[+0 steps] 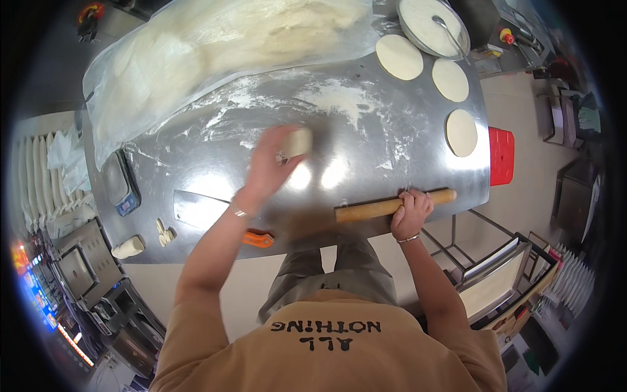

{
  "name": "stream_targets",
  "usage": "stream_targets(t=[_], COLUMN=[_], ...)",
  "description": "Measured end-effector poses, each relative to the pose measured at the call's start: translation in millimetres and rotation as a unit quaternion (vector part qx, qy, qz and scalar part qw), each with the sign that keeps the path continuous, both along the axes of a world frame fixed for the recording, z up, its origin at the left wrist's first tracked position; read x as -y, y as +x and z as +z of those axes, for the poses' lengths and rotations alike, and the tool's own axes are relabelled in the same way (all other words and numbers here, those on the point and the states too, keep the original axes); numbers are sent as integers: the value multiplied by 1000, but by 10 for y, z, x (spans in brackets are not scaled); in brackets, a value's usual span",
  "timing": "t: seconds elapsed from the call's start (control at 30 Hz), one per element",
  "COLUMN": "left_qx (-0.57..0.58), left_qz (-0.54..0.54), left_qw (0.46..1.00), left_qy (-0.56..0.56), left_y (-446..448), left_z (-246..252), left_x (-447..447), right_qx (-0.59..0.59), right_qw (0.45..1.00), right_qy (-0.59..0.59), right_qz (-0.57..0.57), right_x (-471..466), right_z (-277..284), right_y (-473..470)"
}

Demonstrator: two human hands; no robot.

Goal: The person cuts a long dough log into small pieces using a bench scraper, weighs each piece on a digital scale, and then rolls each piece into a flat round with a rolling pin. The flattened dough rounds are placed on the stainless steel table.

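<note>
My left hand (271,159) holds a small piece of pale dough (298,142) over the middle of the steel table (274,112); the dough is a little blurred. Under my right hand (412,213) lies a wooden rolling pin (367,211), gripped near its right part at the table's front edge. Three flat dough rounds, among them the upper one (399,57), the middle one (450,80) and the lower one (462,133), lie along the right side. Below my left forearm rests a cleaver with a broad blade (198,208) and an orange handle (258,238).
Plastic sheeting covers a large dough mass (235,39) at the back. A bowl of white flour (426,22) with a spoon (448,32) stands back right. On the left are a digital scale (120,181), dough scraps (164,233) and a dough piece (128,248). Loose flour (338,98) dusts the tabletop.
</note>
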State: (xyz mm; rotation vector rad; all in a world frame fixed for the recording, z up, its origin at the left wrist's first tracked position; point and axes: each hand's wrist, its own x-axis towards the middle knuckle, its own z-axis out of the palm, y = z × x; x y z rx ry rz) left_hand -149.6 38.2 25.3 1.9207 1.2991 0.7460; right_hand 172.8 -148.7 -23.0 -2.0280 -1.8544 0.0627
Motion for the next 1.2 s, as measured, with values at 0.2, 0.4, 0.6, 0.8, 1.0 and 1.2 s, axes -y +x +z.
stream_targets(t=[0.2,0.4,0.6,0.8,1.0,1.2], left_qx=[-38,-90,-206,-298,-306,-288], left_qz=[-55,-200,-191,-282,-283,-270], left_qw=[997,976,955,904,901,908], left_qy=[36,-4,95,124,118,140], left_y=[1384,1384,1707,1980,1979,2008], left_z=[-237,-74,70,-245,-309,-318], left_x=[-326,358,358,291,252,244], right_qx=[-13,-27,-45,-50,-62,-64], right_qw=[1000,999,999,999,998,998], right_qy=[11,13,6,-1,1,25], right_qz=[-4,-12,-12,-7,-5,-6], right_x=[23,34,32,36,38,-5], right_z=[-53,-62,-16,-27,-3,22], right_y=[10,22,28,38,40,28])
